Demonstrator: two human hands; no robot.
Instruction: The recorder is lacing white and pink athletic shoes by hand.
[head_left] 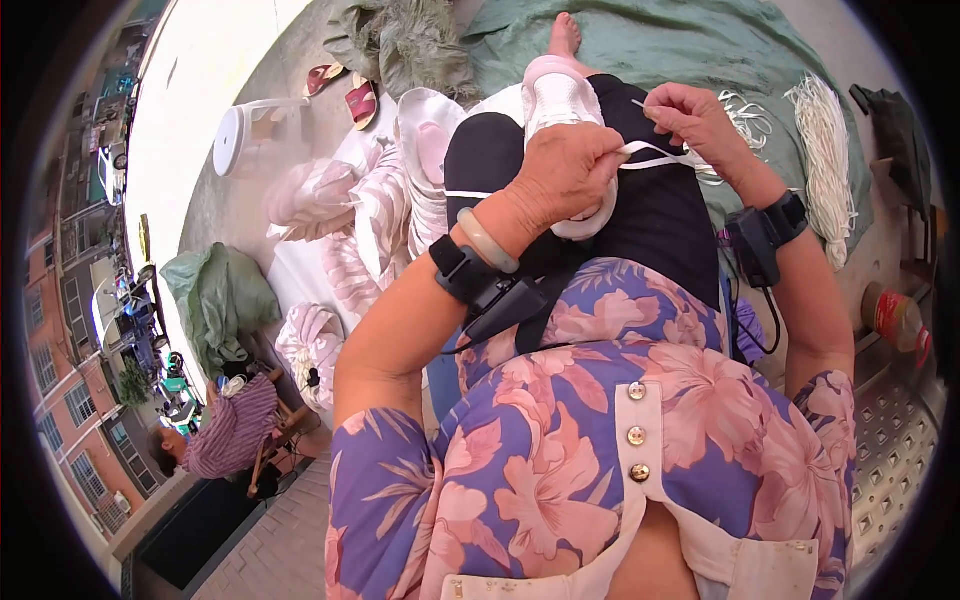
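White shoe (560, 95): rests on lap, steadied by left hand (565, 170), grip pinching white lace (655, 155). Right hand (700, 120): grip pinching lace end. Lace bundle (825, 150): on green cloth (700, 45), apart. Risk: taut lace slips from fingers; shoe rolls off the knee.

Single fisheye view from the head, facing steeply down over chest and lap, very near. Forearms entering from the lower edge, left hand (565, 170) and right hand (700, 120) meeting at upper centre over a shoe (560, 95). Straight lines bending toward the rim; buildings (70, 330) tipped along the left edge, dark corners outside the circle.
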